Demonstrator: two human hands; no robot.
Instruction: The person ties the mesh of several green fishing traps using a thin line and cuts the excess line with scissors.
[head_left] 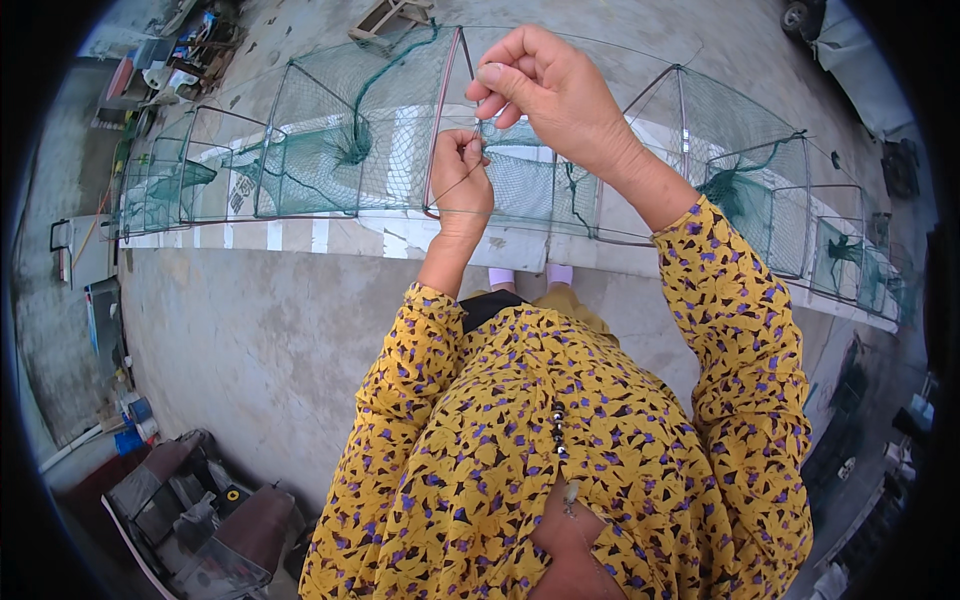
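A long collapsible fish trap (310, 165) of green mesh over rectangular metal frames stretches from left to right in front of me. My left hand (463, 180) is closed beside an upright brownish frame (444, 105) near the trap's middle, thumb and fingers pinched together. A thin dark strand crosses that hand toward its wrist. Just above and to the right, my right hand (545, 90) pinches a small, thin item between thumb and fingers. Its lower end reaches toward the left fingertips; the kind is too small to tell. Gathered green netting (735, 190) hangs inside the right part.
Under the trap lies a long pale sheet or board (600, 255) on the concrete floor. A wooden stool (390, 20) stands beyond the net. A cart-like vehicle with a brown seat (255, 530) is at the lower left, and assorted items line the left wall. A wheel (797, 15) shows far right.
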